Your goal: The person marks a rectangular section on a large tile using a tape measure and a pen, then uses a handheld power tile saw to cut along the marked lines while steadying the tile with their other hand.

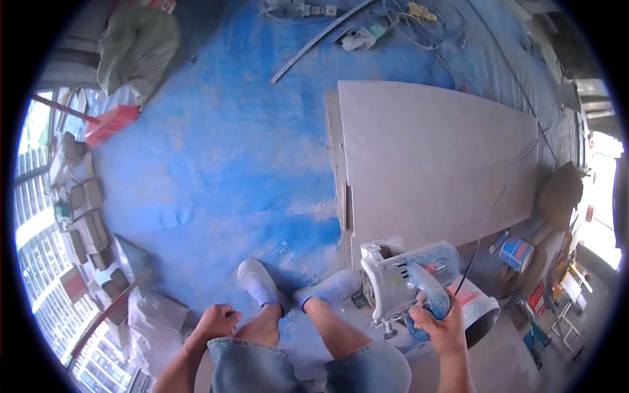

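My right hand (442, 323) is wrapped round the blue handle of a dusty circular saw (393, 285). Its pale metal base plate faces left, and a dark cord rises from behind the handle. The saw is beside the near edge of a large pale slab (439, 157), close to my right shoe; whether it touches the slab I cannot tell. Over my left knee my left hand (219, 321) is loosely curled, with no object visible in it.
Dusty blue sheeting (216, 164) covers the floor. Beyond the slab lie a long ruler (321, 42), a green-and-grey power tool (367, 33) and tangled cords. A white bucket (481, 308) stands beside the saw, a blue tin (516, 254) further right. A red broom (113, 124) is at left.
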Available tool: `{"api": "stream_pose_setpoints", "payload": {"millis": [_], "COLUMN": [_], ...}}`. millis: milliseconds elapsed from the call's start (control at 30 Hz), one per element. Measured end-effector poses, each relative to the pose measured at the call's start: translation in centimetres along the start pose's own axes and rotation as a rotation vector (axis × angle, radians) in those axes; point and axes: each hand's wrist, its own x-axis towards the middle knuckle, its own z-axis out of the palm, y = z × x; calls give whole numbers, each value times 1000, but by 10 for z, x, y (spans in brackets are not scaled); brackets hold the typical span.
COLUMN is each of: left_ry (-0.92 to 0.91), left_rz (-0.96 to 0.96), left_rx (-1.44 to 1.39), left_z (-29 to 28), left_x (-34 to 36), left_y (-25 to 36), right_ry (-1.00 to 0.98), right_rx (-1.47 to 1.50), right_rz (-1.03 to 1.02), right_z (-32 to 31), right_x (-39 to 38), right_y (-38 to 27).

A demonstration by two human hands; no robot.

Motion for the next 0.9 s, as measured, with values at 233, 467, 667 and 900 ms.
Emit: {"api": "stream_pose_setpoints", "payload": {"millis": [233,467,667,900], "left_ry": [92,143,296,206], "left_rz": [-11,-49,118,377], "left_rx": [84,183,435,835], "left_z": [25,1,-72,-133], "left_x": [-26,-41,24,61], "left_y": [-36,-1,103,223], "right_ry": [45,106,197,571], "right_rx": [230,358,597,1334], "right_rz": [-15,-32,104,-93], "right_z": [-62,-96,-111,-81], "right_x": [-65,-116,-127,-99], "right_y": [33,30,18,-45]}}
